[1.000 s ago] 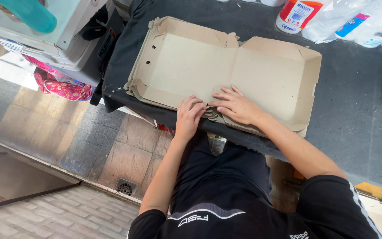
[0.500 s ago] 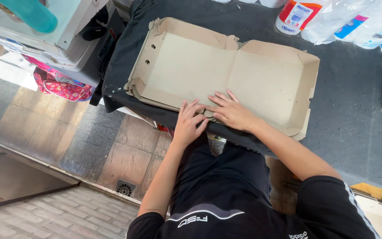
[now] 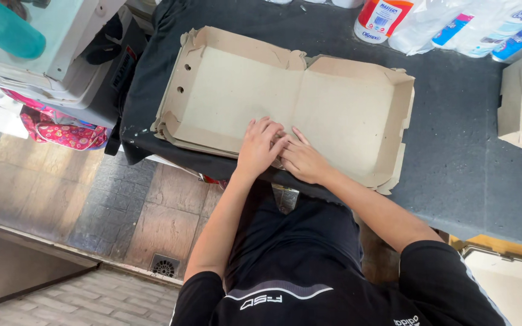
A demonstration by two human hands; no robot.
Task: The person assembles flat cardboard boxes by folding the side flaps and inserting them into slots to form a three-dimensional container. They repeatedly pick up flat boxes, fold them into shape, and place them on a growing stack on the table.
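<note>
My left hand (image 3: 260, 147) rests palm-down on the near flap of the flat, unfolded brown cardboard box blank (image 3: 285, 99), fingers (image 3: 265, 128) extended and close together, gripping nothing. My right hand (image 3: 302, 160) lies flat just beside it on the same flap, fingers (image 3: 297, 137) loosely spread and touching the left fingertips, pressing the cardboard and holding nothing. The blank lies open on the dark cloth-covered tabletop (image 3: 454, 163), its near edge at the tabletop's rim.
</note>
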